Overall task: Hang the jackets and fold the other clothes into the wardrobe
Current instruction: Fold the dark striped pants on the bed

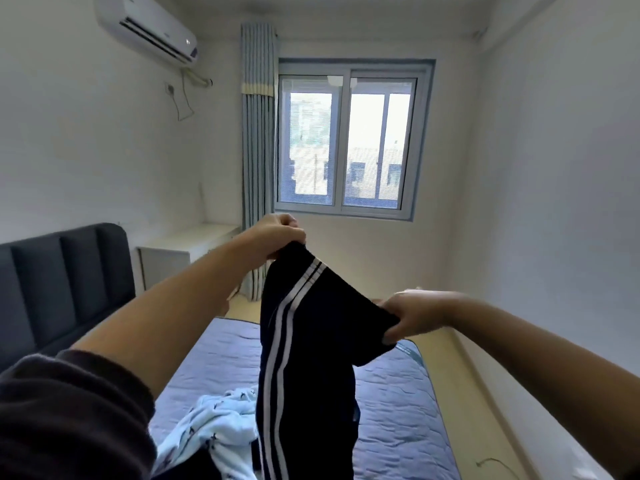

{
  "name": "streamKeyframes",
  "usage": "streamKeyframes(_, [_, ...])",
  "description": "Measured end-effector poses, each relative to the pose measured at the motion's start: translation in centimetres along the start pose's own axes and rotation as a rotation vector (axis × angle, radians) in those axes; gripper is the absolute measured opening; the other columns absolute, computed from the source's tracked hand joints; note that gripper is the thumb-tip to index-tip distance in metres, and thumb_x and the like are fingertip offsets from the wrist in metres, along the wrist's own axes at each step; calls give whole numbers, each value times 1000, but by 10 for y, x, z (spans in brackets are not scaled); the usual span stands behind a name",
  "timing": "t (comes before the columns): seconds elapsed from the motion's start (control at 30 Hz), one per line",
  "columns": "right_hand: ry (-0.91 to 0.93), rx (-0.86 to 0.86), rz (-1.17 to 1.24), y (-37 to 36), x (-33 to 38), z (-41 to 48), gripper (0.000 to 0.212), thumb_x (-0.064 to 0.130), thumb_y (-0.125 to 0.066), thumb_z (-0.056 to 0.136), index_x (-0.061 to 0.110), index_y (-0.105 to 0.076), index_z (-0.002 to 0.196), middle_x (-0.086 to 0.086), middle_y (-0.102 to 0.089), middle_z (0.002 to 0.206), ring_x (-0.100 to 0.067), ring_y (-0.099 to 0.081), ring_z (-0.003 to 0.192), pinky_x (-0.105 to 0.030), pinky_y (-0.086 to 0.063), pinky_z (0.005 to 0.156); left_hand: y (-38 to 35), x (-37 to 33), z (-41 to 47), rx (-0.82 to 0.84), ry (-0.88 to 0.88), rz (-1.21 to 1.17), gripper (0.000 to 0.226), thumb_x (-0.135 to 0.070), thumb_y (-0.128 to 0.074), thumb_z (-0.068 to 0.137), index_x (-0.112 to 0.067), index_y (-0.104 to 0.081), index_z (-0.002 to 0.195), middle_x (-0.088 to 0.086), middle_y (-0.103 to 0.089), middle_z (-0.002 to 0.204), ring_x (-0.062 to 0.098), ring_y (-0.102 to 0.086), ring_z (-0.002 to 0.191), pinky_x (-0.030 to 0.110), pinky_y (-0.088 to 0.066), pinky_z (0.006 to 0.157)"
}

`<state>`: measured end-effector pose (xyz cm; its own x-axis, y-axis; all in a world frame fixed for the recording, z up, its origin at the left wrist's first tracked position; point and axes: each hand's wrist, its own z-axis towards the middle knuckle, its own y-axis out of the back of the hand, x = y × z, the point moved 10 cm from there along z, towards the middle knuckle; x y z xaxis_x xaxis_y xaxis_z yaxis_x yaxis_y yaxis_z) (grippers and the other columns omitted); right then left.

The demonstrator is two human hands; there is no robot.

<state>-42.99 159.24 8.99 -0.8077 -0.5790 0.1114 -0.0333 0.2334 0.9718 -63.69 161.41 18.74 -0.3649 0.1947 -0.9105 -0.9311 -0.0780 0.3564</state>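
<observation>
A pair of dark trousers with two white stripes down the side hangs in the air above the bed, held up by its top edge. The left hand is raised higher, its fingers curled and pinching one corner of the top edge. The right hand sits lower and to the right, thumb underneath and fingers on top, gripping the other corner, so the edge slopes down between the two hands, which are well apart. The trouser legs drop straight down and out of the bottom of the view.

Just left of the hanging legs, a light blue garment with small dark marks lies crumpled on the bed's quilted blue cover. The left arm wears a dark sleeve pushed up toward the elbow.

A dark padded headboard stands at the left, with a white tabletop beside it against the wall. Behind are a window, a striped curtain gathered at its left, and an air conditioner high on the left wall.
</observation>
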Motion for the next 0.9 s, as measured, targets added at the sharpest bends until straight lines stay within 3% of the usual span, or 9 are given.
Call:
streamKeyframes(0.13, [-135,-91,-498,39,-12,-4,12,32,-60,84,25,-63,94,8,-52,74,-21,-56,94,-42,-32,98,31,7,5,-73,67,449,19,-2,-54,82,-16,-49,71,2,-47,68,12,-46,57,19,-35,43])
streamKeyframes(0.23, [-25,-122,-793,55,2,8,25,34,-53,87,25,-64,108,7,-63,105,-20,-45,122,-52,-20,106,21,-11,6,40,-116,858,24,3,-47,79,-20,-53,76,-2,-52,76,16,-50,71,23,-36,54])
streamKeyframes(0.33, [51,-68,-876,50,8,20,45,34,-54,86,28,-55,131,11,-53,134,-19,-26,139,-63,3,112,7,-26,6,192,-291,1062,32,4,-47,79,-26,-53,84,-7,-51,84,18,-52,80,32,-45,65])
streamKeyframes(0.43, [-26,-63,-781,58,-1,19,37,30,-57,86,25,-59,123,8,-57,121,-18,-45,121,-52,-25,110,-3,-45,1,266,-450,1122,36,4,-52,81,-31,-52,85,-7,-55,91,16,-53,85,35,-48,75])
streamKeyframes(0.53, [-132,-78,-313,74,-13,19,25,24,-53,87,15,-63,108,-3,-63,108,-20,-58,100,-37,-46,93,-9,-65,-5,261,-556,1101,34,5,-53,84,-28,-52,88,-6,-55,95,14,-52,86,35,-47,77])
streamKeyframes(0.6, [-163,-196,32,89,-14,24,26,35,-50,91,14,-60,104,-5,-62,108,-20,-57,98,-34,-48,89,-10,-75,-5,233,-562,1058,32,3,-53,85,-29,-53,90,-6,-56,97,15,-53,89,38,-48,80])
streamKeyframes(0.73, [-237,-400,324,87,-5,45,68,62,-67,76,16,-40,118,-4,-52,106,-23,-55,97,-35,-48,79,-20,-91,-9,198,-573,968,28,-1,-55,87,-27,-55,95,-5,-57,99,16,-55,90,42,-49,84])
streamKeyframes(0.8, [-347,-471,302,78,-9,53,77,60,-73,71,17,-35,122,-6,-50,112,-26,-55,97,-42,-49,87,-23,-94,-14,215,-586,945,28,-2,-56,88,-28,-55,96,-6,-58,100,15,-56,92,42,-49,85])
streamKeyframes(0.9, [-458,-514,228,82,-18,55,67,62,-70,69,21,-44,114,-5,-44,112,-28,-53,104,-45,-44,95,-17,-95,-22,247,-587,948,34,0,-57,86,-33,-55,92,-9,-59,99,14,-56,92,39,-49,84])
